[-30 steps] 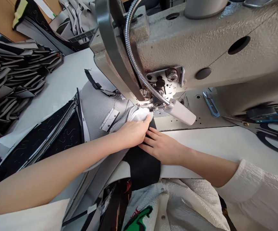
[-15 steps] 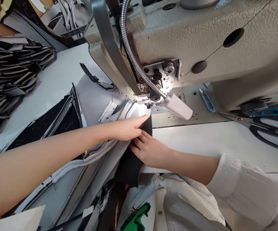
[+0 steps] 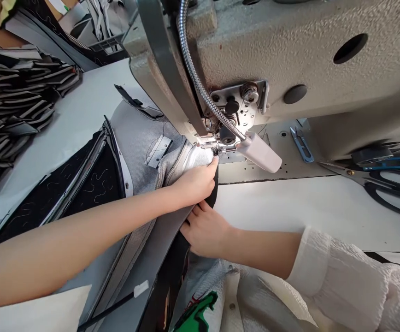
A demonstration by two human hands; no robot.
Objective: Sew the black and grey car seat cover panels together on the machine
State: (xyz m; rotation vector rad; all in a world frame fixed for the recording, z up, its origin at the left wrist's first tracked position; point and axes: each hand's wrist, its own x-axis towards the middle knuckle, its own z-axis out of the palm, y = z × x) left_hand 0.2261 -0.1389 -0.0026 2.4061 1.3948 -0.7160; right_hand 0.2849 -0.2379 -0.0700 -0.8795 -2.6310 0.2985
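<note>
A grey mesh fabric piece (image 3: 132,133) with straps, piping and a black edge strip (image 3: 214,191) lies under the presser foot (image 3: 215,148) of a sewing machine (image 3: 241,60). My left hand (image 3: 198,182) is closed on its edge right in front of the foot, fingertips almost at the metal. Lower down, nearer my body, my right hand (image 3: 207,230) pinches the edge of the same piece; its thumb and fingertips are partly hidden in the folds. A black section (image 3: 96,177) with loose threads spreads out to the left.
A pale lamp head (image 3: 260,152) on a flexible metal tube hangs beside the needle. Blue thread snips (image 3: 302,145) and black-handled scissors (image 3: 390,186) lie to the right. Stacked grey and black pieces (image 3: 16,101) stand at the left, with a crate (image 3: 108,44) behind.
My right hand has slid down and slightly left along the edge, drawing apart from my left hand. The fabric has shifted and bunched near the foot, and less of the black strip shows.
</note>
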